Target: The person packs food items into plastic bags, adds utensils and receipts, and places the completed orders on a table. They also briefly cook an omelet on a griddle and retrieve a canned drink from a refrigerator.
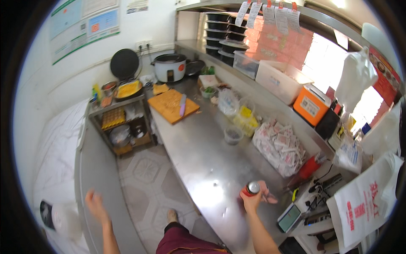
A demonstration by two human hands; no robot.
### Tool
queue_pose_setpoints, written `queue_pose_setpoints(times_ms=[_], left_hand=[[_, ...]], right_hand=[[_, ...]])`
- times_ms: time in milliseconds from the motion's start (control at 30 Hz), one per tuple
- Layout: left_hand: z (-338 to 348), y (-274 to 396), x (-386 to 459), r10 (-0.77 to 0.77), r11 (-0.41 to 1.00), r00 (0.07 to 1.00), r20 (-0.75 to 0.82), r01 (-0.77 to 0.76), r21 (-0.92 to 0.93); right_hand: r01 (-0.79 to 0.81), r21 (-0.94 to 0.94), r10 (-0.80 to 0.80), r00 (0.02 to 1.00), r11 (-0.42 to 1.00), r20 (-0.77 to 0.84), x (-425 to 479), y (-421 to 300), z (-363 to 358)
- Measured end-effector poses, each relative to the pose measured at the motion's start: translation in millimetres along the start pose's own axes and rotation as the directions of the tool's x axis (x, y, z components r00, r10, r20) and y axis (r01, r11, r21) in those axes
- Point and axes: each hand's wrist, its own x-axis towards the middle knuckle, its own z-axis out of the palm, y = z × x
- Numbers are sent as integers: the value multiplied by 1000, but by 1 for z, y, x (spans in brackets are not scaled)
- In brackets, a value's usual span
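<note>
My right hand point(251, 203) is wrapped around a red drink can point(252, 187) with a silver top, at the near right of the stainless steel worktable point(203, 165). Whether the can's base touches the steel is hidden. Just beyond the fingers lies a crumpled pink cloth point(269, 194). My left hand point(96, 206) hangs in the air on the left, blurred by motion, its fingers loosely bent and apart with nothing visible in them. It is nearest a grey panel point(98, 165).
A purple-handled knife point(182, 106) rests on a wooden cutting board point(169, 108). Behind stand a rice cooker point(170, 68) and an open round griddle point(127, 89). Along the wall side are a clear tub point(233, 136), a bag of sachets point(280, 147) and a phone point(289, 217). White bags point(364, 197) hang at right.
</note>
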Motion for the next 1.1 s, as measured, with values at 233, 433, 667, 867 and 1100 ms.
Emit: queue_pose_setpoints(times_ms=[233, 433, 667, 867, 1100], left_hand=[[564, 249, 193, 353, 738, 390, 850, 443, -509], [768, 360, 214, 30, 613, 194, 980, 771, -172], [776, 381, 232, 91, 656, 200, 976, 725, -210], [723, 343, 269, 253, 516, 370, 894, 730, -449], [611, 174, 247, 244, 591, 338, 909, 692, -416]], right_hand=[[-54, -186, -16, 934, 981, -356, 65, -38, 14], [-21, -303, -202, 700, 953, -685, 55, -22, 36], [-160, -164, 30, 799, 973, -601, 73, -73, 138], [-471, 536, 646, 739, 700, -194, 193, -38, 219], [-563, 600, 748, 657, 569, -93, 221, -44, 245]])
